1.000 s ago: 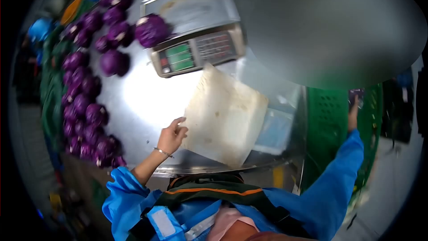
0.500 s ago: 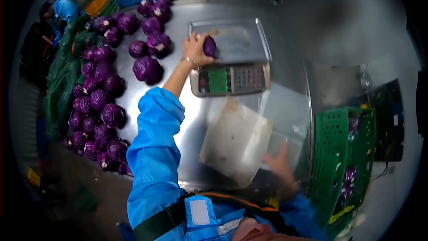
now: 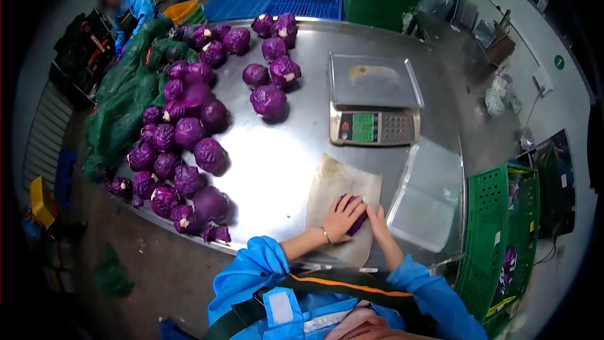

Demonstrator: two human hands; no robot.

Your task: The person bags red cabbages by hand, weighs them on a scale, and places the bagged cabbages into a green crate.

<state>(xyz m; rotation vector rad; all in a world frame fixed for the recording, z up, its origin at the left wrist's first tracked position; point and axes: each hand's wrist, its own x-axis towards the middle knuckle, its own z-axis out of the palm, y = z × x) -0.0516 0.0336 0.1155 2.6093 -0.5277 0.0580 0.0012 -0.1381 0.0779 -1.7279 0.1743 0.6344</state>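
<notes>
A small purple cabbage (image 3: 356,223) rests on a stained pale sheet (image 3: 340,182) near the table's front edge, mostly covered by my hands. Over its top and left side curls my left hand (image 3: 341,219), with a bracelet at the wrist. My right hand (image 3: 379,225) presses against its right side, fingers close together. Beyond the sheet stands a digital scale (image 3: 375,127) with its display lit and nothing on its pan (image 3: 377,88). Clear plastic bags (image 3: 428,192) lie flat to the right of the sheet.
Many purple cabbages (image 3: 190,132) cover the left of the metal table (image 3: 302,135), beside green netting (image 3: 123,107). A green crate (image 3: 487,230) stands off the right edge. A person in blue (image 3: 138,3) bends at the far left; blue pallets (image 3: 245,5) lie behind.
My left hand has come from the scale pan down to the sheet with the cabbage. My right hand has moved in beside it. The view has shifted, showing more of the room.
</notes>
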